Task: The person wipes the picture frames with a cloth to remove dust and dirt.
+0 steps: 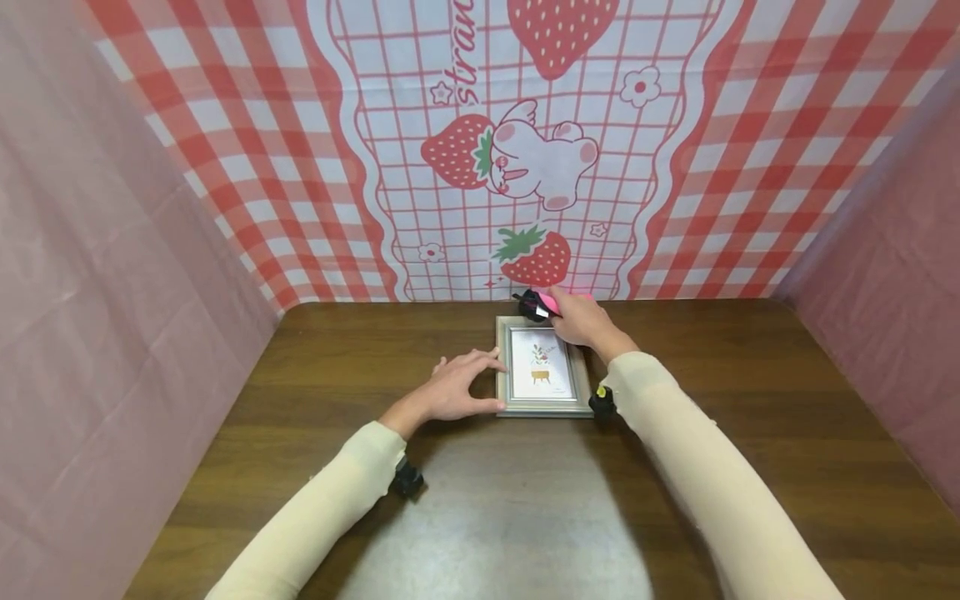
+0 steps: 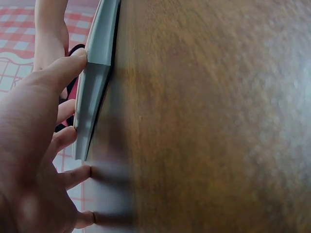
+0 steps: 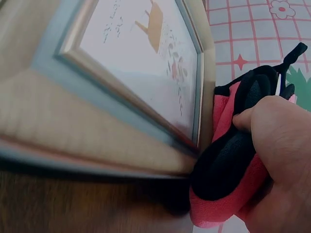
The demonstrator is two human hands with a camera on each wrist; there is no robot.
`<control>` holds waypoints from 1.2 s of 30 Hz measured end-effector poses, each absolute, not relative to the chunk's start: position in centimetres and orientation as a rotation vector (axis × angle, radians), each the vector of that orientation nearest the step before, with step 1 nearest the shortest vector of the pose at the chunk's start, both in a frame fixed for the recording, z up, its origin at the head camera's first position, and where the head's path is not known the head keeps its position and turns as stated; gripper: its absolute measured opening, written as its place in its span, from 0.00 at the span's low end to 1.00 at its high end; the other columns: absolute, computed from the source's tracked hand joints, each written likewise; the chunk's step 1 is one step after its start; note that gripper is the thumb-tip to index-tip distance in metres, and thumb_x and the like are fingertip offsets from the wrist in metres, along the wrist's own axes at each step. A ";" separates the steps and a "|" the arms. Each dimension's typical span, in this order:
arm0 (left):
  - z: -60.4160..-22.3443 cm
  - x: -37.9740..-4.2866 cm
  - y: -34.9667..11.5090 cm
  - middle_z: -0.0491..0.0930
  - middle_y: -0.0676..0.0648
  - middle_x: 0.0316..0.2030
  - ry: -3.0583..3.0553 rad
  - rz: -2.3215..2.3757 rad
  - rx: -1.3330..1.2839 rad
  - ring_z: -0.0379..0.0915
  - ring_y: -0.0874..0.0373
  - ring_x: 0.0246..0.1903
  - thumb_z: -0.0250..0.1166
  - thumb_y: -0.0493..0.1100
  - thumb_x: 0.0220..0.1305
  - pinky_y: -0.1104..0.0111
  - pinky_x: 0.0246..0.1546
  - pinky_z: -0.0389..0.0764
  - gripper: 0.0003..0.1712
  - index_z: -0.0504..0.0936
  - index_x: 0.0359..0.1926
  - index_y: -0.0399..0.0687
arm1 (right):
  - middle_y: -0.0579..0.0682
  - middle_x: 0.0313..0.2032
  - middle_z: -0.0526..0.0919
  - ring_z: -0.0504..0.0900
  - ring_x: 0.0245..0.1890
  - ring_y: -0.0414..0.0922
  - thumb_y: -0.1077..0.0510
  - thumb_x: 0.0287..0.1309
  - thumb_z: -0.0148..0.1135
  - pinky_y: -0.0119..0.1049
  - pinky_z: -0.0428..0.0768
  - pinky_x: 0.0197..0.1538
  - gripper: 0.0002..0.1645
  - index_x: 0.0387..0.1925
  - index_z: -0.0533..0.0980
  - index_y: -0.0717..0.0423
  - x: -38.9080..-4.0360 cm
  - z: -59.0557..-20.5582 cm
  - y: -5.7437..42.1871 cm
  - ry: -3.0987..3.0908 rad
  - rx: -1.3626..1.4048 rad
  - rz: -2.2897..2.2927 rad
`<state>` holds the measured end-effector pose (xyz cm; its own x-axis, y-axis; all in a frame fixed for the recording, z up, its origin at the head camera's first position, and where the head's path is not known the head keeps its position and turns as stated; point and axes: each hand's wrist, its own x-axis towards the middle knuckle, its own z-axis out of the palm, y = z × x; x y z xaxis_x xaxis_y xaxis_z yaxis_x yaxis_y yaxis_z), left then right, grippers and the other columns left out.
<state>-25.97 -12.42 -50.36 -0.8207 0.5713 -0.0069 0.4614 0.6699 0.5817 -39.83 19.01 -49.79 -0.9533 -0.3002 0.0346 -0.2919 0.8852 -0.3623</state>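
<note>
A picture frame (image 1: 545,408) with a pale, silvery border lies face up near the table's back edge, its print showing a plant in a pot on legs. My left hand (image 1: 459,387) is spread at its left side. In the left wrist view the thumb touches the frame's corner (image 2: 99,65), and two outer fingertips (image 2: 87,217) come down at the tabletop. At the frame's far edge my right hand (image 1: 579,318) grips a bunched pink plush cloth (image 3: 221,194) with black trim, a black loop and a white tag. The cloth is right against the border in the right wrist view.
The brown wooden table (image 1: 360,358) reaches back to a red-and-white checked strawberry curtain (image 1: 300,167), close behind the cloth. Pink fabric hangs (image 1: 112,292) at both sides. A small black wrist device (image 1: 407,479) sits under each sleeve cuff.
</note>
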 end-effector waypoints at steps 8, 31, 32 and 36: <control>-50.4 -26.0 -12.5 0.59 0.57 0.90 2.680 0.842 0.824 0.52 0.37 0.91 0.75 0.72 0.68 0.18 0.83 0.42 0.39 0.78 0.76 0.72 | 0.60 0.57 0.91 0.90 0.60 0.66 0.53 0.70 0.67 0.70 0.85 0.64 0.28 0.69 0.74 0.48 -41.7 -52.0 18.7 3.083 -0.546 -0.558; -51.4 -27.0 -12.7 0.61 0.56 0.90 2.699 0.800 0.861 0.52 0.38 0.91 0.70 0.81 0.67 0.17 0.82 0.45 0.42 0.77 0.77 0.76 | 0.62 0.74 0.84 0.88 0.67 0.64 0.61 0.75 0.63 0.63 0.83 0.75 0.46 0.88 0.61 0.48 -38.2 -48.7 11.2 2.956 -0.654 -0.551; -51.5 -27.1 -12.7 0.62 0.55 0.90 2.701 0.798 0.863 0.53 0.39 0.91 0.70 0.82 0.66 0.17 0.82 0.46 0.43 0.77 0.76 0.76 | 0.62 0.75 0.83 0.87 0.68 0.65 0.61 0.74 0.64 0.64 0.83 0.74 0.47 0.89 0.59 0.47 -38.7 -49.3 10.9 2.955 -0.645 -0.561; -51.2 -27.0 -12.7 0.62 0.54 0.90 2.698 0.798 0.867 0.53 0.38 0.91 0.69 0.83 0.66 0.17 0.82 0.45 0.44 0.77 0.77 0.76 | 0.62 0.73 0.84 0.88 0.67 0.65 0.61 0.74 0.65 0.64 0.86 0.70 0.45 0.87 0.61 0.48 -38.8 -49.4 10.2 2.961 -0.672 -0.537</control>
